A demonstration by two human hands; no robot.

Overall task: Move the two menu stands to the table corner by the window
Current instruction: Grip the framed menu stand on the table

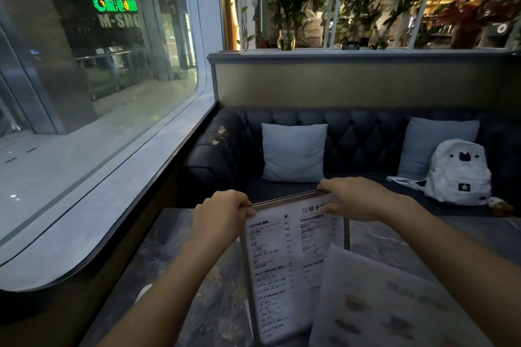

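Note:
A tall menu stand with a white printed drinks list stands upright on the dark marble table. My left hand grips its top left corner. My right hand grips the top edge near the right corner. A second menu stand, pale with blurred pictures, leans in front of the first at the lower right, close to the camera and overlapping its bottom right part. No hand touches the second stand.
A large window with a wide grey sill runs along the table's left side. Across the table a dark tufted sofa holds two pale cushions and a white backpack.

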